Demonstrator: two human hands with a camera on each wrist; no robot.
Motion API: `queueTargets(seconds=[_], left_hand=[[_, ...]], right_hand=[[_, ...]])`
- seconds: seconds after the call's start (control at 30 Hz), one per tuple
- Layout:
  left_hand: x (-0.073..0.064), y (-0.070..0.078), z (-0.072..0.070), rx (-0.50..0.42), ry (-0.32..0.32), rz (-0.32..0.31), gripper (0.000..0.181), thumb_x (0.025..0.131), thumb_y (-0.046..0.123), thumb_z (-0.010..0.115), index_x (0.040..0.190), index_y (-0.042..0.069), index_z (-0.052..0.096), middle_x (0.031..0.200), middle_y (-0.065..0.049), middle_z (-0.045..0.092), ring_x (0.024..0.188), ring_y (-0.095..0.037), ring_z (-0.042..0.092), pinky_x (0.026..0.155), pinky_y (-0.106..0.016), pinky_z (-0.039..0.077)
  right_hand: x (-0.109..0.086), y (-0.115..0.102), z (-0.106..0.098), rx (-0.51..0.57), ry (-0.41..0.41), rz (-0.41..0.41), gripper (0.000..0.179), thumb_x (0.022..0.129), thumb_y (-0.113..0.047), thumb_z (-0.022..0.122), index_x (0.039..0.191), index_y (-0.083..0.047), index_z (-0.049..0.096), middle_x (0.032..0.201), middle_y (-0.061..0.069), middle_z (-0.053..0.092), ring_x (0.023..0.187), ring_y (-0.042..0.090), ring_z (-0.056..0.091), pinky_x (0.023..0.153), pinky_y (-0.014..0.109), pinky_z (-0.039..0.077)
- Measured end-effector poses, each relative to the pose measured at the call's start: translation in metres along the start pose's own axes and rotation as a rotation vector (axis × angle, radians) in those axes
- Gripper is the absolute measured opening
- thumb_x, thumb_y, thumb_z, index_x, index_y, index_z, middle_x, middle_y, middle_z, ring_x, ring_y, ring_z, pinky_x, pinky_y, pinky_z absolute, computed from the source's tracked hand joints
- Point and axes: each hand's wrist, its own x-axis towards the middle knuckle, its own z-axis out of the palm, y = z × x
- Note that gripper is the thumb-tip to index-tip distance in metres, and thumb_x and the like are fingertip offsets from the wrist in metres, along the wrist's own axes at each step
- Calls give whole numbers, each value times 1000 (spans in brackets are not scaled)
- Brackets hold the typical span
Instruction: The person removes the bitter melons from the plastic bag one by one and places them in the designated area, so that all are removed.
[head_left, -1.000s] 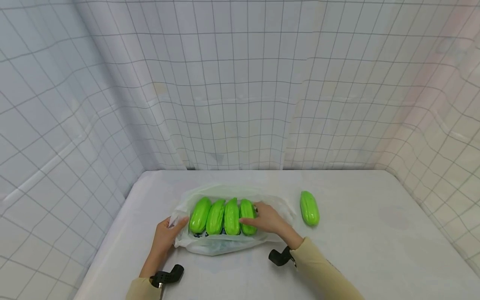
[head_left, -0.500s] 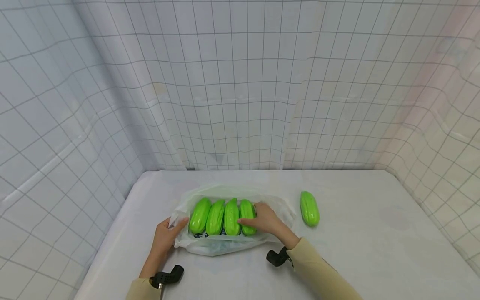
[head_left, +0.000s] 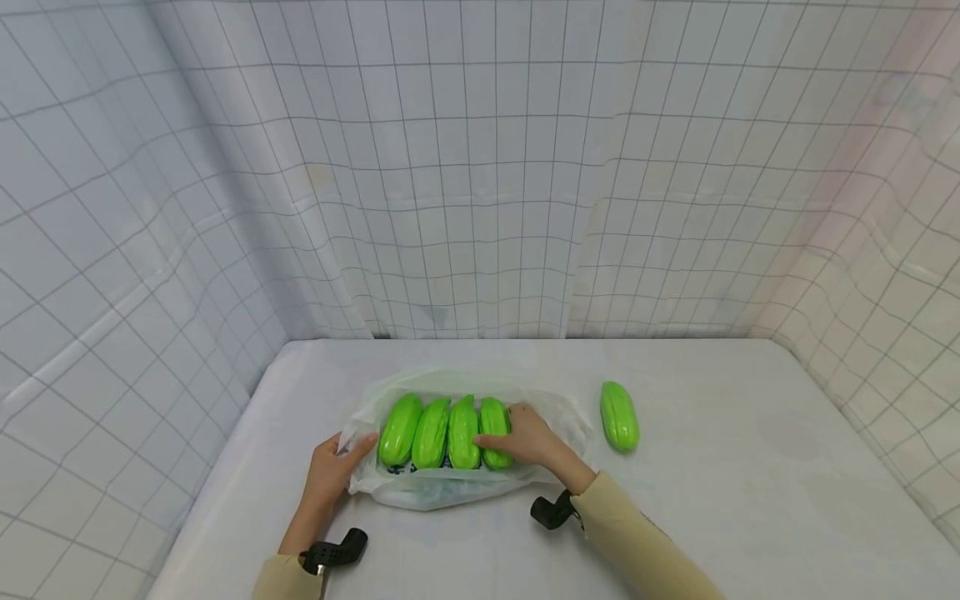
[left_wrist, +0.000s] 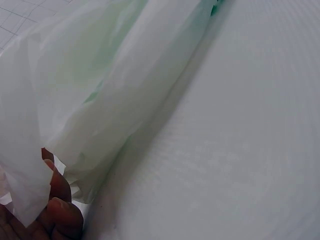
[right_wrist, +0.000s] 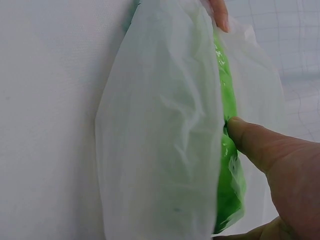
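Right grip [right_wrist: 291, 172] on green item [right_wrist: 230, 192]

Four packs [head_left: 431, 433] abreast in bag [head_left: 427, 498]; fifth pack [head_left: 619, 417] on table [head_left: 720, 500], right of bag.

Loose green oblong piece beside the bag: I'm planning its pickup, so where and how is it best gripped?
Probably pinch the loose green oblong piece across its middle, from above: it lies flat, longer than wide, both long sides exposed and clear of the plastic bag.

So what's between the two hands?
Four glossy green oblong things, side by side in a white plastic bag; the right hand overlaps the rightmost. The head view shows it.
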Motion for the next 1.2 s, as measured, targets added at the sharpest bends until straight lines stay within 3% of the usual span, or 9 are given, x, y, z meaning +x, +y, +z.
queueTargets(seconds=[0.13, 0.3, 0.7, 1.2], left_hand=[[1, -1, 0, -3, 7, 0, 56, 85, 42, 70, 112, -7, 60, 83, -8, 62, 67, -15, 55, 59, -27, 46], [1, -1, 1, -11, 9, 3, 54, 85, 40, 71, 110, -7, 60, 81, -8, 62, 66, -15, 56, 58, -27, 46], [1, -3, 1, 0, 15, 22, 51, 86, 37, 71, 108, -7, 61, 80, -9, 61, 64, -14, 54, 57, -27, 46], [1, -3, 0, 0, 11, 10, 52, 86, 39, 71, 108, -7, 60, 81, -8, 62, 66, -14, 55, 58, -27, 46]], right_hand=[[1, 1, 1, -4, -10, 26, 82, 84, -45, 68, 130, 17, 41, 127, 34, 45, 116, 44, 46, 89, 52, 42], [0, 1, 2, -7, -7, 38, 84, 84, -45, 68, 132, 17, 39, 129, 35, 43, 118, 46, 43, 91, 54, 39], [0, 2, 3, -10, 12, 38, 81, 86, -43, 67, 130, 18, 39, 127, 34, 46, 117, 45, 45, 91, 52, 40], [0, 5, 5, 7, 51, 67, 75, 85, -42, 68, 126, 17, 44, 116, 30, 54, 104, 40, 55, 81, 47, 46]])
